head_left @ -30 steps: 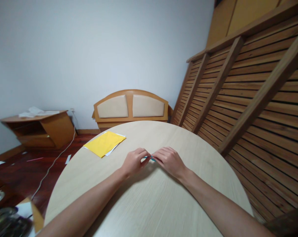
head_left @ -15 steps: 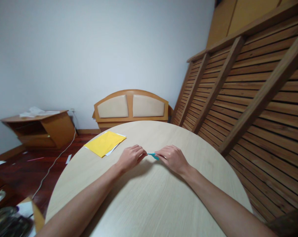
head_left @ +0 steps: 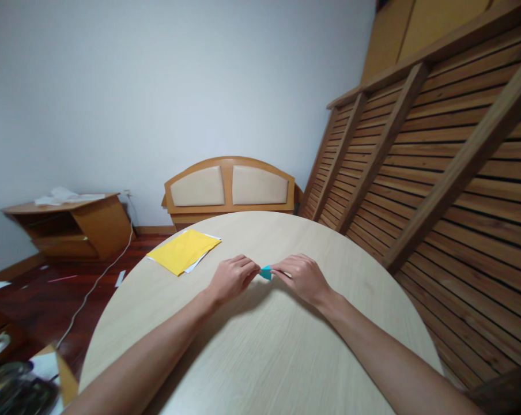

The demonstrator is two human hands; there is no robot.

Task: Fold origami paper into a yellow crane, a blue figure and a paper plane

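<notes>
A small teal piece (head_left: 266,272), which looks like folded paper, is held between my two hands over the middle of the round pale table (head_left: 260,357). My left hand (head_left: 234,278) pinches its left end with thumb and fingers. At its right end, my right hand (head_left: 301,278) pinches it in the same way. The fingertips cover both ends of the piece. Farther back on the left of the table lies a yellow sheet (head_left: 185,251) with white paper showing under its edges.
A wooden headboard (head_left: 228,187) stands behind the table. Slatted wooden panels (head_left: 420,167) lean along the right. At the left are a low cabinet (head_left: 96,227) with white plastic on top, a cable (head_left: 90,291) on the floor and dark glossy objects (head_left: 16,386) near the corner.
My left hand has shifted slightly right, closer to my right hand. The teal piece has turned, so a broader face of it shows between the fingers.
</notes>
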